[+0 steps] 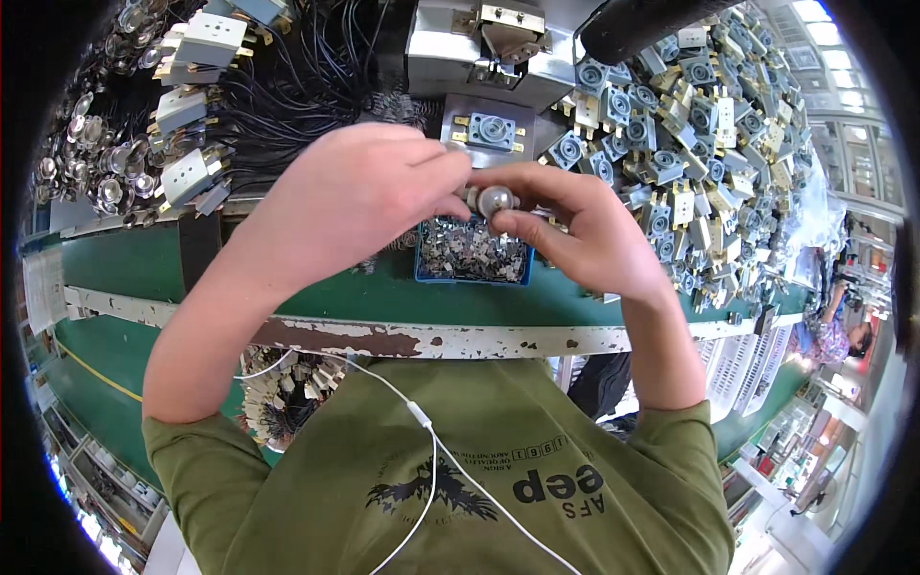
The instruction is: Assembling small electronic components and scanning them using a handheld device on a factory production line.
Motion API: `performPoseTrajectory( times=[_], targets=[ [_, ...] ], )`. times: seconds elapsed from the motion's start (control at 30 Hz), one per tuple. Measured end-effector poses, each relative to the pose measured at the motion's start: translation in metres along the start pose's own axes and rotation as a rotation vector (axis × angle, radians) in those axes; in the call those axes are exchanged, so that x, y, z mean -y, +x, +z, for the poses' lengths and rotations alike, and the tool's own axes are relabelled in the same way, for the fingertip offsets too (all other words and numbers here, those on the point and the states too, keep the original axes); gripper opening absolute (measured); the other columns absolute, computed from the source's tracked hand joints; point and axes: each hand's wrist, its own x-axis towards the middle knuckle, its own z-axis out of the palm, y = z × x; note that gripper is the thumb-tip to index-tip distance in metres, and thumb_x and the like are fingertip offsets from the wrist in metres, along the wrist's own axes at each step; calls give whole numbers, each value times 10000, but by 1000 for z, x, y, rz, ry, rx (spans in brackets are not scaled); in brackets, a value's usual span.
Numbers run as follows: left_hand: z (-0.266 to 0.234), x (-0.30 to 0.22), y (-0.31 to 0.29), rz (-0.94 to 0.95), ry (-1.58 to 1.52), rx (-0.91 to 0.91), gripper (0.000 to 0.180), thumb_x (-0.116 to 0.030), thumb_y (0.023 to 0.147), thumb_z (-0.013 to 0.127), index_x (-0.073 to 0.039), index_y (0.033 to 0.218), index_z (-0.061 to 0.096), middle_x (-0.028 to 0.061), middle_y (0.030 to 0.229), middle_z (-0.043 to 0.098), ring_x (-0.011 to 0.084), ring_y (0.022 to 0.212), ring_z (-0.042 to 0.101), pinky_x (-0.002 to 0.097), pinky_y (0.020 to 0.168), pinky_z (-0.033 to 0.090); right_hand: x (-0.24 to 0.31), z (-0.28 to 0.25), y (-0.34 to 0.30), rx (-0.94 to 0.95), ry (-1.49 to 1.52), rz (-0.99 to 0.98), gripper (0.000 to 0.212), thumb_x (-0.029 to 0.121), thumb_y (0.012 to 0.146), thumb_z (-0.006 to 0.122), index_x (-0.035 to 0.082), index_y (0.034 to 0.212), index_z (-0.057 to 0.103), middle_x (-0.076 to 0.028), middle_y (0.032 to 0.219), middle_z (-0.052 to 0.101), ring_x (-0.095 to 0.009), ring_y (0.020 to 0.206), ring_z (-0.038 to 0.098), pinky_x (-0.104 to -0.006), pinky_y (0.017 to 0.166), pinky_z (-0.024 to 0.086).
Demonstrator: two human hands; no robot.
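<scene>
My right hand (585,220) comes in from the right, its thumb and index finger pinching a small shiny round metal piece (495,201). Close against it, my left hand (374,187) has its fingers pressed together by the same piece. What those left fingertips hold, if anything, is hidden behind the hand. Below both hands lies a blue tray (471,281) filled with small silver metal bits, partly covered by the fingers. Just beyond them, a grey socket-like block (492,132) with brass tabs rests on a metal plate (522,113).
A metal fixture (498,57) stands at the back centre, a black tube (642,29) beside it. Many grey blocks (700,163) are heaped at right. Black wires (278,105) and round metal pieces (110,187) pile up at left. The green bench has a chipped white edge (460,340).
</scene>
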Motion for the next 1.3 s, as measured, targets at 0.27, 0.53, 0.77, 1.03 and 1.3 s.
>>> performPoseTrajectory(
  times=[0.27,0.53,0.77,1.03,1.3],
  targets=[
    [-5,-9,-2,-65,35,123,263,-309,897,729,-118,1059,649,31,803,631,228,800,667,366,719,517,-17,-1,-11,-252,-69,-44,486,53,977,690,40,1447,566,-132,1245,705,-185,1082,688,-350,948,535],
    [-8,1,7,-159,-165,40,379,-298,914,726,-156,1261,671,75,859,691,271,813,694,392,726,541,-42,3,6,-435,-813,-253,746,67,832,776,68,1515,476,-206,1289,635,-387,1150,616,-461,992,507],
    [16,28,38,-359,-279,87,305,-256,954,683,-134,1233,686,108,962,756,326,906,713,437,787,563,5,-31,-4,-798,-376,-542,348,-37,997,620,-24,1344,601,-142,1233,714,-201,1062,695,-335,924,572],
    [28,36,30,-320,-185,111,339,-256,967,672,-152,1290,669,117,955,749,330,902,711,436,788,569,86,-47,56,-1093,72,-618,836,221,963,730,3,1590,221,-209,1232,624,-254,1021,678,-347,845,564],
    [28,22,32,-327,-2,95,320,-289,981,656,-163,1274,638,118,930,718,336,883,705,451,755,570,63,-68,78,-875,51,-870,473,250,912,820,-2,1208,551,-102,923,693,-136,758,677,-262,693,546]
  ],
)
